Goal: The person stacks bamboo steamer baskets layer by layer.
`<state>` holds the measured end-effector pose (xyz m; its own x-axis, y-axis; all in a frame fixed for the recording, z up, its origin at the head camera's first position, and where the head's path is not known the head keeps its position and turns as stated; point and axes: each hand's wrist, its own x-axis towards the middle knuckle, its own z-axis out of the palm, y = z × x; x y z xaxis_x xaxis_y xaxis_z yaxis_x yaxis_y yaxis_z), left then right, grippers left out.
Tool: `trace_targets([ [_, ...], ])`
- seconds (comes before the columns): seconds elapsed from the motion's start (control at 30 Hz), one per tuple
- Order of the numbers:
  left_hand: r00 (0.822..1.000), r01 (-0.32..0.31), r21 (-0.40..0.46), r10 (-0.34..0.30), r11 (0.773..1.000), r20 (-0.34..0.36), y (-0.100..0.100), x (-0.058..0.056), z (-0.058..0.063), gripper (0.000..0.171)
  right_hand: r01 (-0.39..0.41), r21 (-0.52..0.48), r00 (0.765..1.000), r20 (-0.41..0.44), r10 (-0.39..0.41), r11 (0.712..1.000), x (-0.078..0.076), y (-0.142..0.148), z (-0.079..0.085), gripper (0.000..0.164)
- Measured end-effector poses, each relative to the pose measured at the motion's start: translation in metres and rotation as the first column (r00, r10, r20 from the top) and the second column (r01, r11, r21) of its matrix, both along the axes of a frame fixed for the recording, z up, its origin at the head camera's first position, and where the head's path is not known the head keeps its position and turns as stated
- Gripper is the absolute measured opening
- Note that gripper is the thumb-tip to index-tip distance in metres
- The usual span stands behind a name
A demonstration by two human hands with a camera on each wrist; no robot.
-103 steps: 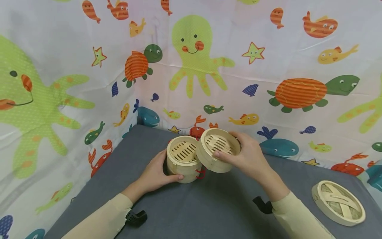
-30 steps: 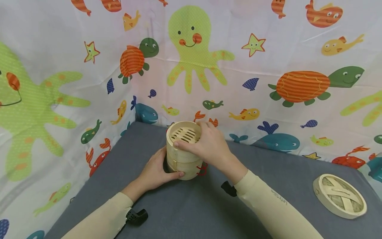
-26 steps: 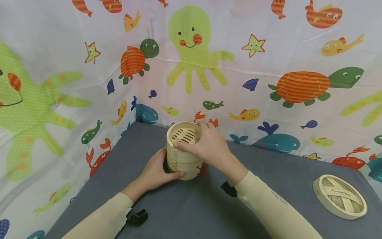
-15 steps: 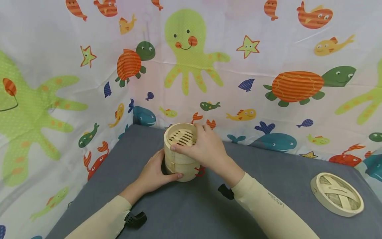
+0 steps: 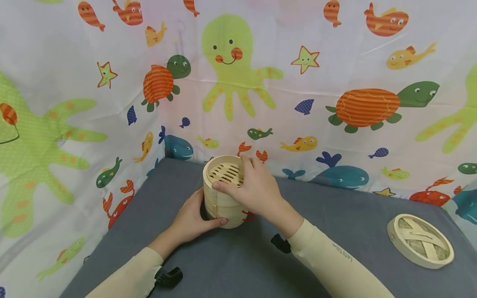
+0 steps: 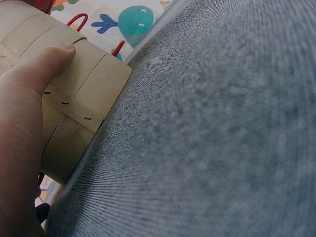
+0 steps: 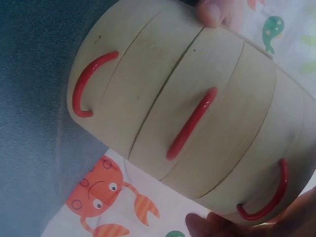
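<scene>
A stack of round bamboo steamer baskets stands on the grey cloth; three red handles (image 7: 192, 123) line its side in the right wrist view. My left hand (image 5: 190, 221) grips the lower baskets (image 5: 232, 215) from the left, its thumb along the front. The left wrist view shows that thumb (image 6: 47, 64) pressed on the bamboo wall. My right hand (image 5: 258, 188) holds the rim of the top basket (image 5: 218, 198), thumb in front and fingers at the back. Slots show in its floor, partly covered by the hand. The stack's far side is hidden in the head view.
A bamboo steamer lid (image 5: 421, 241) with crossed bands lies at the right of the grey cloth (image 5: 335, 244). A curtain (image 5: 238, 128) printed with sea animals hangs behind and on the left, close behind the stack.
Earlier my right hand held the top basket tilted to the right of the stack; it then moved left and set it on top. In the last second both hands stay on the stack.
</scene>
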<state>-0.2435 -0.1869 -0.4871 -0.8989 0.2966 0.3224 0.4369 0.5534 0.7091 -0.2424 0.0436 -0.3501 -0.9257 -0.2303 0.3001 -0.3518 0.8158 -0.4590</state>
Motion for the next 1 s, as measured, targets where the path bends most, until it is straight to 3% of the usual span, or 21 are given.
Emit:
trace_targets([
  [0.57,1.000,0.006,-0.001,-0.006,1.000,-0.002,0.000,-0.003,-0.001,0.119,-0.065,-0.056,0.996,-0.073,0.061,0.996,0.002,0.021,-0.007,0.119],
  [0.73,1.000,0.004,-0.003,-0.004,1.000,-0.002,0.000,-0.002,0.000,0.118,-0.049,-0.058,0.995,-0.089,0.043,0.997,0.003,0.034,-0.011,0.123],
  [1.0,1.000,0.007,0.010,-0.007,1.000,0.002,0.000,0.001,0.002,0.116,-0.004,-0.067,0.997,-0.078,-0.001,0.998,0.006,0.059,-0.011,0.115],
])
